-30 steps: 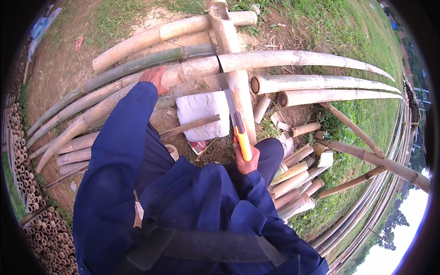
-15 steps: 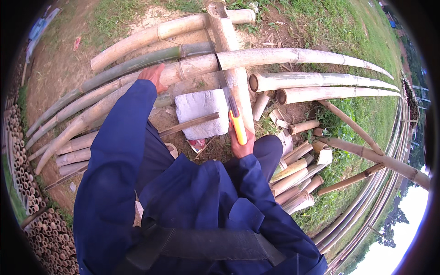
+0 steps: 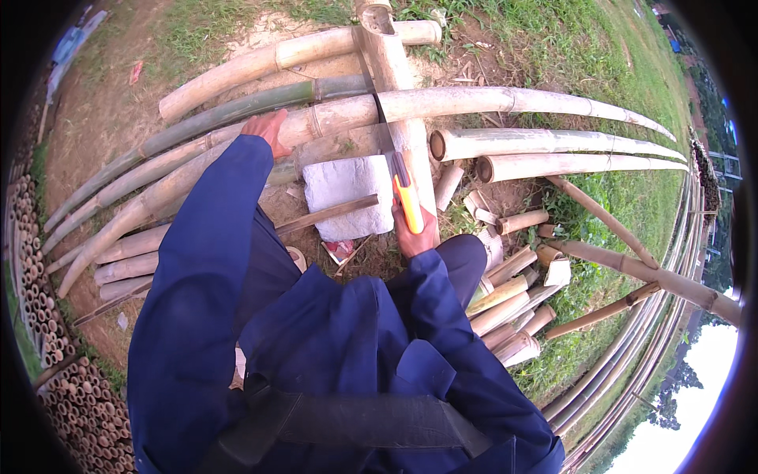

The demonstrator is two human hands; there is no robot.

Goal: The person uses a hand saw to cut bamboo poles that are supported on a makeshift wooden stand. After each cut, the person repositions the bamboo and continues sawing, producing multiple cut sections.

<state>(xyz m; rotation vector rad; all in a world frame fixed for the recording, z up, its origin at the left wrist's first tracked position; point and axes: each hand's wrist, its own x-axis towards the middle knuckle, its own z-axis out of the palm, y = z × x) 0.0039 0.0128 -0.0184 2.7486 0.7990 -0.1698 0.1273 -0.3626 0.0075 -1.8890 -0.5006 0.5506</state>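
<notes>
A long pale bamboo pole runs from left to right across a thick bamboo support. My left hand is closed over this pole, left of the support. In my right hand is the orange and yellow handle of a handsaw, the fingers wrapped round it. The saw's blade reaches away from me and crosses the pole just at the support's left side. How deep it sits in the pole I cannot tell. A green bamboo pole lies just beyond the held one.
A whitish block sits between my knees and the pole, with a bamboo strip across it. Short cut bamboo pieces are heaped by my right knee. Two thick poles lie at right. Stacked bamboo stands far left.
My right hand has drawn the saw slightly, its handle shifting a little upward in view. My left hand stays at nearly the same spot on the pole.
</notes>
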